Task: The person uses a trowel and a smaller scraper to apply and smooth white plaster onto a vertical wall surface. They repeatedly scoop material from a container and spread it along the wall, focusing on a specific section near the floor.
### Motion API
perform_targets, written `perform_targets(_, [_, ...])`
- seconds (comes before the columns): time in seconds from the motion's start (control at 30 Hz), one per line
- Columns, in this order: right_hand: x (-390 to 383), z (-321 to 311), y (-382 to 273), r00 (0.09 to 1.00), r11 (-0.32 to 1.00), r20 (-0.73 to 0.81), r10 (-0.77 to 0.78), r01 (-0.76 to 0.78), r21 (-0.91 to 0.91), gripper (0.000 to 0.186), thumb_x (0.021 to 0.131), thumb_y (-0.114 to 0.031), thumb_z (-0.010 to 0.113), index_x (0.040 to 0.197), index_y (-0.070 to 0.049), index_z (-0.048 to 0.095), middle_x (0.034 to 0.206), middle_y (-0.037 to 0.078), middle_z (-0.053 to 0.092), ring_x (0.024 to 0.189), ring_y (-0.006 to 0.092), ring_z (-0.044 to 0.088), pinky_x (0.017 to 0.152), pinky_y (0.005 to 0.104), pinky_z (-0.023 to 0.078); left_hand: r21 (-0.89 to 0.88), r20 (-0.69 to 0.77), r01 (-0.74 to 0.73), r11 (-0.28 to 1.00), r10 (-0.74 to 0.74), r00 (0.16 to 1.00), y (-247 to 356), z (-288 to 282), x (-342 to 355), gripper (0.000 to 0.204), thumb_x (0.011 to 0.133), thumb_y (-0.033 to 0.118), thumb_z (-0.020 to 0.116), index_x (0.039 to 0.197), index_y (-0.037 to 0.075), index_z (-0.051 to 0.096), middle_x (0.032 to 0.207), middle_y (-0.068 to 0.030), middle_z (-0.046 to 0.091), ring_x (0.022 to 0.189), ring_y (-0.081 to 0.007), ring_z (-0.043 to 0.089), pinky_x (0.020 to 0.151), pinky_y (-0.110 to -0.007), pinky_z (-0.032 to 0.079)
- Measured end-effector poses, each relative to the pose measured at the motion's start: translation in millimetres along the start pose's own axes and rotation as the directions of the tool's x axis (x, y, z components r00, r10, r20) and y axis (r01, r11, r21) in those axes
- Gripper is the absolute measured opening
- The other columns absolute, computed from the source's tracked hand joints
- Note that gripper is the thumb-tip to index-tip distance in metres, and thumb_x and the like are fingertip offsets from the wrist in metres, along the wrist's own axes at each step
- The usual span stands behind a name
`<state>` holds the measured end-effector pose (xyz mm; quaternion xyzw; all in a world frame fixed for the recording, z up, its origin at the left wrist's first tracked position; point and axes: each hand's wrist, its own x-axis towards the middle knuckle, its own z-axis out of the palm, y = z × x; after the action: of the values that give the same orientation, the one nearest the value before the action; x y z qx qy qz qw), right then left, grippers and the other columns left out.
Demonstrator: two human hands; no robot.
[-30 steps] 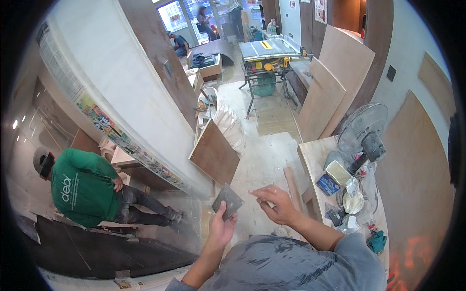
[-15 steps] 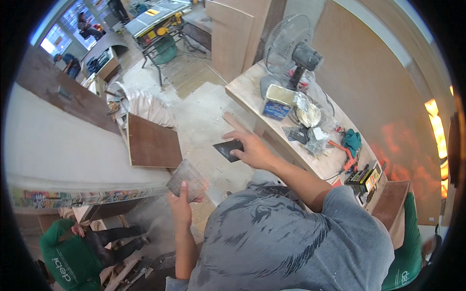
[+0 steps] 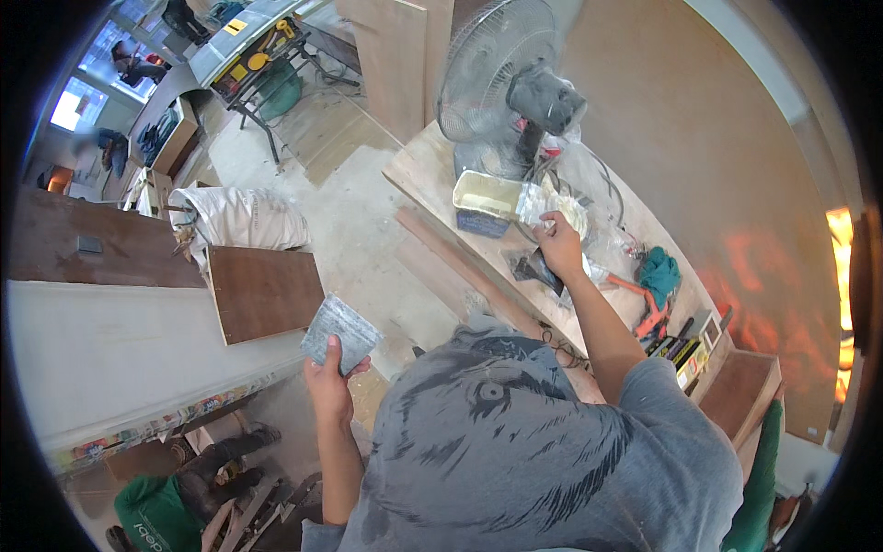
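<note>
My left hand (image 3: 331,385) grips a flat square grey plate (image 3: 340,327) with a streaked, dusty face, thumb on top. My right hand (image 3: 561,247) reaches over the bench, its fingers curled beside a clear plastic bag with a whitish, paste-like lump (image 3: 568,213). What those fingers hold is not clear. Dark flat pieces (image 3: 532,267) lie below and left of that hand; whether the black scraper is among them I cannot tell. Just left of the hand stands an open rectangular tub (image 3: 486,195), cream inside and blue outside.
A dusty fan (image 3: 501,74) stands at the bench's far end. Nearer are an orange tool (image 3: 651,317) and a teal cloth (image 3: 659,274). At left are a brown panel (image 3: 267,290) and a white sack (image 3: 244,219). A person in green (image 3: 161,515) crouches lower left; a table saw (image 3: 253,46) stands behind.
My right hand has moved right from over the floor to the tub and bag on the bench. The black scraper no longer shows plainly in it. My left hand keeps the plate, now tilted differently.
</note>
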<state>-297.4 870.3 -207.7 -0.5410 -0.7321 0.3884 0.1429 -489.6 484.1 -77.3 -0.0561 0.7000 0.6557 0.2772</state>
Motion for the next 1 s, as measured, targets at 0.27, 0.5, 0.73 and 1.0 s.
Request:
perform_targets(0.27, [73.1,26.9,-20.1,0.919,0.903,0.351,-0.179,0.295,-0.312,0.040,0.082,-0.026,0.070,0.117,-0.009,0.073,0.104,0.024,0.074,0.098,0.0413,0.071,0.088,0.0491,0.056,0.053,-0.088,0.055,0.997,-0.050,0.995,2.3,45.3,-5.0,0.034,0.103,0.030,0.064,0.120,0.001,0.059,0.101,-0.0105,0.072,0.079,-0.0215,0.072,0.063,-0.034,0.061])
perform_targets(0.5, [119.7,80.7,-27.1,0.898,0.940,0.394,-0.194,0.285,-0.186,0.041,0.084,-0.031,0.068,0.119,-0.011,0.075,0.112,0.028,0.071,0.105,0.0410,0.070,0.094,0.0479,0.055,-0.003,-0.134,0.115,0.993,-0.114,0.984,-7.2,61.7,-2.5,0.042,0.103,0.029,0.066,0.130,-0.001,0.056,0.113,-0.0129,0.069,0.092,-0.0229,0.071,0.066,-0.035,0.063])
perform_targets(0.73, [125.7,60.1,-38.8,0.909,0.925,0.344,-0.233,0.317,-0.210,0.038,0.088,-0.036,0.065,0.113,-0.009,0.078,0.104,0.031,0.072,0.099,0.0452,0.070,0.091,0.0490,0.055,-0.014,-0.044,0.146,0.989,-0.147,0.988,-24.8,107.5,49.4,0.042,0.103,0.024,0.064,0.132,-0.004,0.054,0.120,-0.0144,0.066,0.100,-0.0243,0.070,0.074,-0.039,0.066])
perform_targets(1.0, [121.5,-18.3,-68.1,0.956,0.961,0.212,-0.204,0.238,-0.145,0.036,0.091,-0.039,0.068,0.102,-0.006,0.079,0.087,0.030,0.072,0.085,0.0454,0.071,0.083,0.0479,0.055,0.144,0.221,0.028,0.989,-0.059,0.974,-46.5,203.0,133.4,0.040,0.105,0.025,0.059,0.135,-0.001,0.053,0.119,-0.0131,0.067,0.099,-0.0237,0.071,0.071,-0.038,0.065])
